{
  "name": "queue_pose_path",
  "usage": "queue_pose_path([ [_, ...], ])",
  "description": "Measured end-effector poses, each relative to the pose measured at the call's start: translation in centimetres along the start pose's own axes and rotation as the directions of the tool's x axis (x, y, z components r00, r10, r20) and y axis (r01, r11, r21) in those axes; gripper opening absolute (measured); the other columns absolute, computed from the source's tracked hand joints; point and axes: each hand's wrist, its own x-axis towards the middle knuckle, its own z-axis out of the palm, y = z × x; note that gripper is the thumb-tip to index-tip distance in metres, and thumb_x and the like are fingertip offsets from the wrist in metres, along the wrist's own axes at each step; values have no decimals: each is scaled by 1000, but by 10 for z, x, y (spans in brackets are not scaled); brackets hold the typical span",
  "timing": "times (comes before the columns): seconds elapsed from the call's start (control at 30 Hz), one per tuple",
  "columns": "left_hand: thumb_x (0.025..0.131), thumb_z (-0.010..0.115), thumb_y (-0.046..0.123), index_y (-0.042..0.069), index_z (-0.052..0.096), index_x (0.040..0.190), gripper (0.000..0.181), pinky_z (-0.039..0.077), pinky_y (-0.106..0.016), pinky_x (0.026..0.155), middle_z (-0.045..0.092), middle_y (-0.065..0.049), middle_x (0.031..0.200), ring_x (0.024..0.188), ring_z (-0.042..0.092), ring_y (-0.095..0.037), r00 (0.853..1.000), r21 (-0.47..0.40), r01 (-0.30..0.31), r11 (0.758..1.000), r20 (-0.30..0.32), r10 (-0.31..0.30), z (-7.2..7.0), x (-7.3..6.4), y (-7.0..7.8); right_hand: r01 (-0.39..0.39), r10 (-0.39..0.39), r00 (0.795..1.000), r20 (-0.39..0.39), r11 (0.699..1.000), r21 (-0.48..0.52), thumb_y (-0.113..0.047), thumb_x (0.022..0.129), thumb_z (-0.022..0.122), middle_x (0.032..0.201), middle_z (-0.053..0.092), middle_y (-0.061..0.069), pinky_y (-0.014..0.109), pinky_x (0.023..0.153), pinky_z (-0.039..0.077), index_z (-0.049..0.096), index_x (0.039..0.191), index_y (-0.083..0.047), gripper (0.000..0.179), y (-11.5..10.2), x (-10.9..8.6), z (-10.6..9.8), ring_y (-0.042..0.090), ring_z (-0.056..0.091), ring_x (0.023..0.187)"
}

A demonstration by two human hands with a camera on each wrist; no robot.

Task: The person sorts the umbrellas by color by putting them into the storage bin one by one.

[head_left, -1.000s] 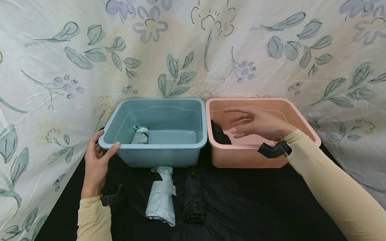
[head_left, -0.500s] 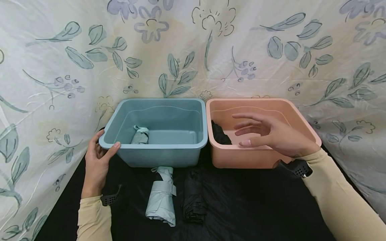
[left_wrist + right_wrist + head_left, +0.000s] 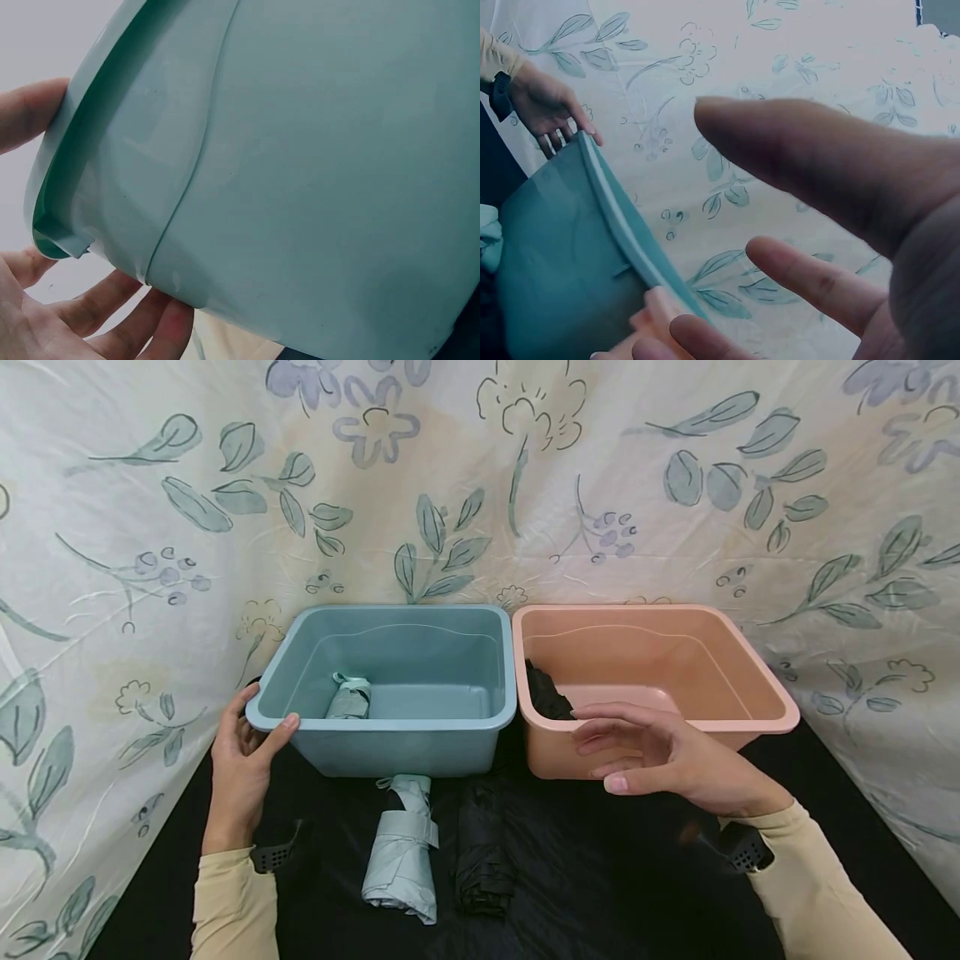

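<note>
Two rolled bundles lie side by side on the black cloth [image 3: 630, 877], at the lower middle of the frame: the pale bundle [image 3: 401, 864] and, just to its right, the dark bundle [image 3: 483, 852]. Both have their long axis running from top to bottom of the frame, the pale one leaning slightly, with its upper end near the front of the blue bin [image 3: 397, 750]; whether it touches, I cannot tell. The right hand [image 3: 675, 760], at the right of the centre, holds nothing; its fingers are loosely spread and point to the left of the frame, in front of the orange bin [image 3: 551, 752]. From it, both bundles lie toward the lower left, so their length is crosswise to these fingers. The right hand seems the nearer one to the dark bundle. The left hand [image 3: 247, 760], at the left of the frame and well apart from the other, grips the near left corner of the blue bin, thumb over the rim and fingers against the outer side. From this hand, the pale bundle lies toward the lower right.
</note>
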Motion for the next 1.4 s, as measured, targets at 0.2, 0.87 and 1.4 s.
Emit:
queue_pose_path([
  [0.2, 96, 71, 15, 23, 30, 158, 75, 37, -22, 107, 35, -16, 156, 139, 38, -26, 1000, -5, 0, 1000, -2, 0, 0, 0, 0, 7, -7, 1000, -5, 995, 96, 4, 95, 64, 143, 46, 30, 44, 98, 51, 41, 150, 1, 60, 21, -6, 8, 38, 55, 128],
  [0.87, 96, 72, 14, 21, 31, 158, 74, 41, -13, 96, 36, -16, 155, 138, 38, -26, 1000, -9, -11, 1000, -6, 11, 3, 0, 1, -127, 136, 987, -80, 986, 111, -1, 96, 67, 142, 48, 26, 41, 98, 51, 47, 148, -3, 56, 80, -13, 28, 47, 50, 127],
  [1.4, 96, 72, 14, 22, 31, 158, 75, 40, -15, 98, 36, -16, 156, 138, 38, -26, 1000, -15, 0, 1000, -16, 0, 4, 0, -1, -186, 198, 975, -99, 976, 118, -4, 92, 73, 143, 44, 30, 37, 96, 52, 45, 152, -7, 66, 114, 7, 58, 49, 48, 126],
])
